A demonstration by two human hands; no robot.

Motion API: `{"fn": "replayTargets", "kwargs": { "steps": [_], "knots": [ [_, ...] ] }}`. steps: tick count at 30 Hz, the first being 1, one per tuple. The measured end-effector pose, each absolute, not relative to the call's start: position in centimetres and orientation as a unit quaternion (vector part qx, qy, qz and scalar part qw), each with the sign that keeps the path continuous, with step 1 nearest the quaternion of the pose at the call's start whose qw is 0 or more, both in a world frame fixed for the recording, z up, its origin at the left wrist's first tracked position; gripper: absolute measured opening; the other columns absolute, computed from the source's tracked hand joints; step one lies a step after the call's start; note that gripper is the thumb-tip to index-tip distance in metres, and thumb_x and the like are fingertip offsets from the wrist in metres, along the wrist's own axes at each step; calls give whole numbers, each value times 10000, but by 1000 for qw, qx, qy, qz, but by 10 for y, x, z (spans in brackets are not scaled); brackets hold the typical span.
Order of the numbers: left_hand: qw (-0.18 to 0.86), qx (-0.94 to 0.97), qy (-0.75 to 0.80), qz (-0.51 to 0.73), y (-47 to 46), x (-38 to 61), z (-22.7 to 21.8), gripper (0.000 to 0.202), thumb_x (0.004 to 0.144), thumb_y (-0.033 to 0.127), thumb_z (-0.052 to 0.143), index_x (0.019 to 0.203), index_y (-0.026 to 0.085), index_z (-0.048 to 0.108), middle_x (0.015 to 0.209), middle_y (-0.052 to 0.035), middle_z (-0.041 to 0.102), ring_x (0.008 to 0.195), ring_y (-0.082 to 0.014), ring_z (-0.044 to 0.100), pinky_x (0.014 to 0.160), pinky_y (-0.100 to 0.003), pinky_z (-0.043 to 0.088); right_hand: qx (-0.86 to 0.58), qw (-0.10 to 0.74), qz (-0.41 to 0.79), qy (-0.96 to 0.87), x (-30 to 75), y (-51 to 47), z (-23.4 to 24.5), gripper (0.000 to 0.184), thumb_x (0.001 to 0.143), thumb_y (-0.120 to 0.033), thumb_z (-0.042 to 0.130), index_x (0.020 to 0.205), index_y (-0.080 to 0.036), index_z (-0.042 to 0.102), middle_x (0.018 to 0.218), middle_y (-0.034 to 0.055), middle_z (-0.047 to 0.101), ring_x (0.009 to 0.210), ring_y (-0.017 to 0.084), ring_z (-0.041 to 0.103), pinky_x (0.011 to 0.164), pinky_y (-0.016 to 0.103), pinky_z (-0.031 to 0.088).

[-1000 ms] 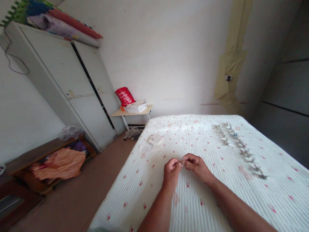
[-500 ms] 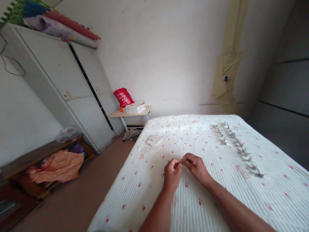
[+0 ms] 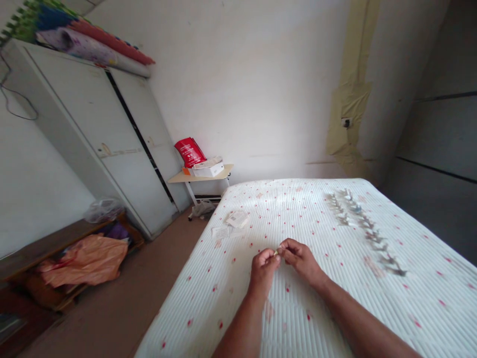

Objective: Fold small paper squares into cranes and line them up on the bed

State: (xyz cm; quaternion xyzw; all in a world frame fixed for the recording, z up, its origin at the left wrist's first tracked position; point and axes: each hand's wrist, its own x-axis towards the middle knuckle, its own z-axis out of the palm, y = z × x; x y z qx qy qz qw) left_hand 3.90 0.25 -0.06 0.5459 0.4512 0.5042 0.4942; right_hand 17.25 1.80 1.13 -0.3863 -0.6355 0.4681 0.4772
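Observation:
My left hand (image 3: 263, 268) and my right hand (image 3: 300, 257) meet over the white quilted mattress (image 3: 223, 288), which is dotted with small red marks. Both have their fingers curled, and the fingertips pinch a tiny pale object (image 3: 276, 252) between them; it is too small to name. To the right, a long row of several small grey-brown pieces (image 3: 367, 232) lies on the mattress, running away from me. A few small paper packets (image 3: 233, 223) lie farther off to the left of my hands.
A white wardrobe (image 3: 93, 144) with rolled bedding on top stands at left. A small table (image 3: 201, 175) by the far wall holds a red bag (image 3: 191, 151) and a white box. An orange plastic bag (image 3: 84, 253) lies on a low wooden shelf.
My hands stay pinched together in nearly the same spot. The view has shifted slightly, so the room appears a little lower and to the left.

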Motion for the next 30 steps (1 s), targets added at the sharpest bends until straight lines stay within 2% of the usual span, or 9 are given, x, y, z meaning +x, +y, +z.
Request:
{"fn": "replayTargets", "kwargs": {
  "steps": [8,15,17,20,24,27,30],
  "knots": [
    [419,590,473,503,0,38,1,231,677,284,528,529,173,389,542,48,317,548,-92,310,544,-210,249,-379,448,460,-666,176,19,11,232,818,-382,469,697,-186,495,551,-55,395,511,86,368,495,215,310],
    [312,641,473,517,-1,40,5,187,664,247,530,500,186,463,581,-5,467,627,-142,412,617,-227,297,-445,445,360,-689,175,17,15,205,786,-306,490,619,-187,507,579,-25,495,570,115,448,539,234,341],
    [328,624,482,520,-1,41,4,203,671,267,527,502,184,453,556,8,441,597,-131,393,592,-223,289,-442,453,343,-694,175,17,15,204,796,-309,483,637,-185,516,603,-16,517,590,121,469,558,241,352],
    [415,586,479,506,0,41,1,246,683,323,527,516,177,421,513,40,365,534,-101,342,539,-214,263,-420,464,367,-688,174,16,14,212,807,-346,481,672,-187,521,604,-17,520,579,119,480,545,239,356],
    [513,535,450,499,0,39,1,254,657,366,549,545,169,436,514,35,415,532,-100,383,543,-215,297,-389,461,453,-656,175,17,14,237,787,-415,507,708,-192,520,561,-32,513,511,106,470,503,234,353],
    [522,525,447,501,0,39,3,259,638,375,564,541,164,451,502,34,422,524,-98,388,547,-215,305,-382,451,478,-650,176,17,15,253,779,-432,512,696,-193,521,527,-37,503,490,104,468,492,233,354],
    [511,539,450,496,-1,41,3,253,647,363,546,531,169,430,495,42,393,512,-92,364,529,-211,287,-381,451,444,-674,176,17,15,241,796,-395,493,673,-189,525,552,-24,534,527,113,490,515,234,365]
  ]
}}
